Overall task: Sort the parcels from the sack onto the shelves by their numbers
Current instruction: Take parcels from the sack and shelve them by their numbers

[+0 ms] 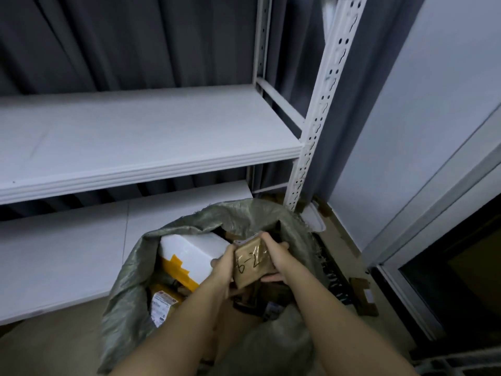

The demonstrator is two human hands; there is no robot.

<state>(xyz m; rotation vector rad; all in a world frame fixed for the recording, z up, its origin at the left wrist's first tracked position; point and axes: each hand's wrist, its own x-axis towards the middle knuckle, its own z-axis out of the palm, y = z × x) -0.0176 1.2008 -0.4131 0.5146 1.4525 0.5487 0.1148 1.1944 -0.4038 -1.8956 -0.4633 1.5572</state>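
Observation:
A small brown taped parcel (252, 263) with "6-2" handwritten on it is held over the open mouth of a grey-green woven sack (127, 302). My left hand (223, 264) grips its left side and my right hand (276, 257) grips its right side and bottom. Inside the sack lie a white box (189, 251) with yellow tape, a yellow parcel with a printed label (162, 305) and darker parcels partly hidden under my arms. A white metal shelf unit stands behind, with a bare upper shelf (135, 137) and a bare lower shelf (67, 256).
The shelf's perforated white upright (317, 115) rises just right of the sack. Grey curtains hang behind the shelves. A white wall and a sliding door frame (423, 240) are on the right. Cardboard scraps (363, 297) lie on the floor by the wall.

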